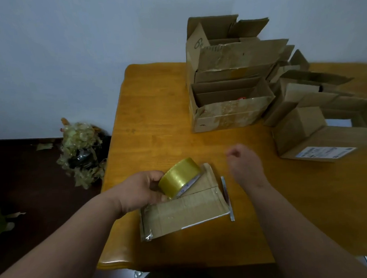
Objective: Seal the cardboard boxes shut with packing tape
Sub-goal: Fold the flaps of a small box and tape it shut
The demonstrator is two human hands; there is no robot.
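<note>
A flat cardboard box [183,213] lies near the front edge of the wooden surface [156,123], its flaps down and glossy tape showing along its seams and corners. The left hand [143,192] grips a roll of yellowish packing tape [180,178], fingers curled round it, and holds the roll against the box's far left part; the fingers partly hide the roll's near side. The right hand [244,163] hovers above the surface just right of the box, blurred, its fingers bent inward and holding nothing that can be made out. Farther back stand open cardboard boxes [229,89] with raised flaps, their insides mostly hidden. More boxes [317,121] at the right are cut off by the picture's edge. On the floor to the left lies a heap of crumpled used tape [81,148], indistinct in the dim light.
</note>
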